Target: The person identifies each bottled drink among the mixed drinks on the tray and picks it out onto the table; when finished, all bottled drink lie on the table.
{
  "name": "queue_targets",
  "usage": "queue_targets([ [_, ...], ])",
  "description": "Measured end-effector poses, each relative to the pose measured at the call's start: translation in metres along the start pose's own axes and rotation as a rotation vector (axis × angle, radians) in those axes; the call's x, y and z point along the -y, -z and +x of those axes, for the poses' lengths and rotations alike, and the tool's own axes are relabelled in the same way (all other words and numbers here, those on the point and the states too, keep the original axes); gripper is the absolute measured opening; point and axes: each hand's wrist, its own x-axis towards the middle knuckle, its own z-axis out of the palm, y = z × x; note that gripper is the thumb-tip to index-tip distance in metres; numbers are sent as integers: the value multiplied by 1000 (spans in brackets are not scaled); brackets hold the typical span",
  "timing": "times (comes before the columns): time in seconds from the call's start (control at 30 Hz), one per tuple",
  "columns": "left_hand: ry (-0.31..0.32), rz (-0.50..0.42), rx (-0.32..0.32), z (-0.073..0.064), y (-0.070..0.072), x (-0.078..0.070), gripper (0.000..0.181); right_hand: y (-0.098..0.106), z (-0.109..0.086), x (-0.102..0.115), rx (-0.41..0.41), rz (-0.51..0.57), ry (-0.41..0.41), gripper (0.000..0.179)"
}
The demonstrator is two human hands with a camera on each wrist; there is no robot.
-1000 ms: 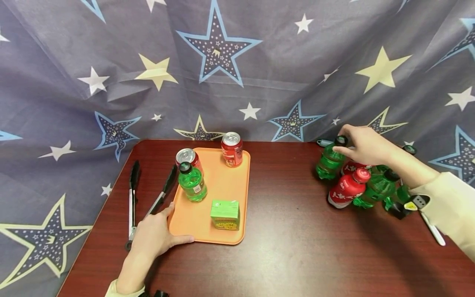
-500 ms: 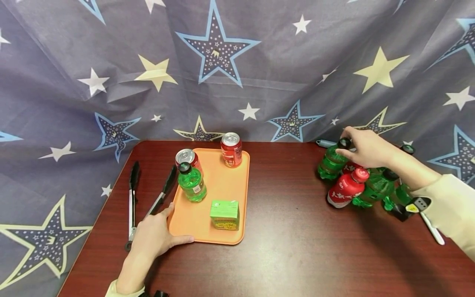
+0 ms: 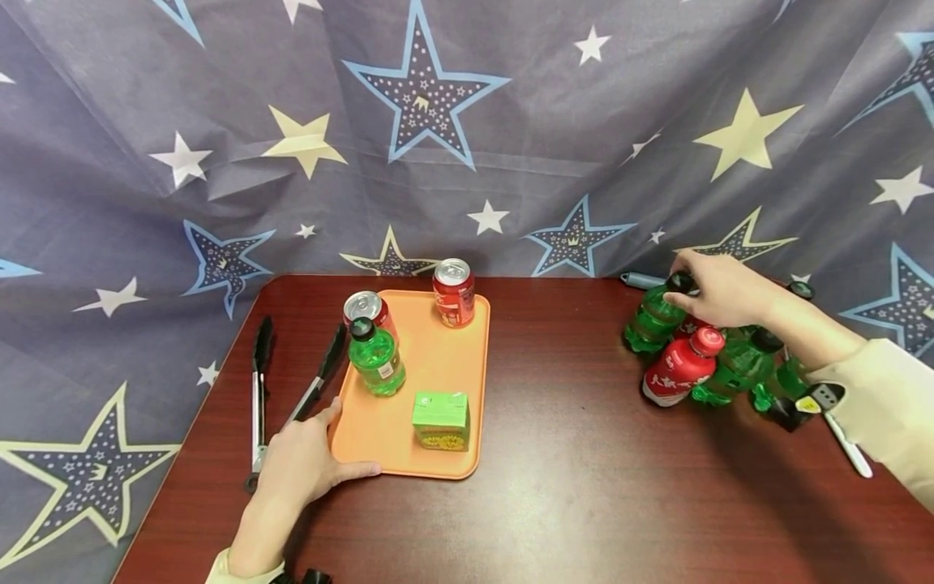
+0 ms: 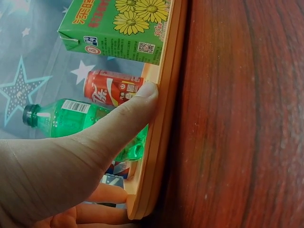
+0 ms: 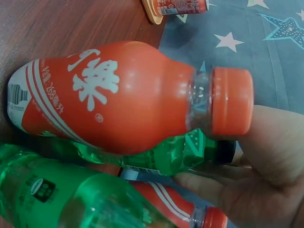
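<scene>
In the head view, my right hand (image 3: 730, 288) pinches the black cap of a green soda bottle (image 3: 653, 323) at the back right. A red-labelled bottle (image 3: 677, 375) stands in front of it, with another partly hidden behind. Several green bottles (image 3: 740, 369) stand close by, below the forearm. My left hand (image 3: 302, 462), thumb and fingers spread, touches the near left corner of the orange tray (image 3: 430, 361); the left wrist view shows the thumb straight on its rim. The tray carries a green bottle (image 3: 378, 369), two red cans (image 3: 456, 307) and a green carton (image 3: 441, 426).
Black-tipped tongs (image 3: 259, 414) lie spread left of the tray. A blue-grey handle (image 3: 642, 281) pokes out behind the held bottle. A white pen-like stick (image 3: 846, 446) lies beside the right sleeve. A star-patterned curtain (image 3: 525, 162) hangs along the table's back edge.
My right hand and the green bottle it pinches have shifted slightly to the right. My left hand and the tray have not visibly moved.
</scene>
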Motion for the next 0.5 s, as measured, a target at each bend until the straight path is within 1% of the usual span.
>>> queue_targets([
  [0.17,-18,5,-1,0,1,-1,128,8,6,4,0,46,-27,38],
  [0.27,-38,3,-16,0,2,-2,125,19,13,9,-29,73,-40,40],
  [0.4,-42,1,-26,0,2,-2,123,36,25,19,-72,86,-53,38],
  [0.5,-38,2,-15,0,2,-1,125,47,34,29,-115,103,-43,36],
])
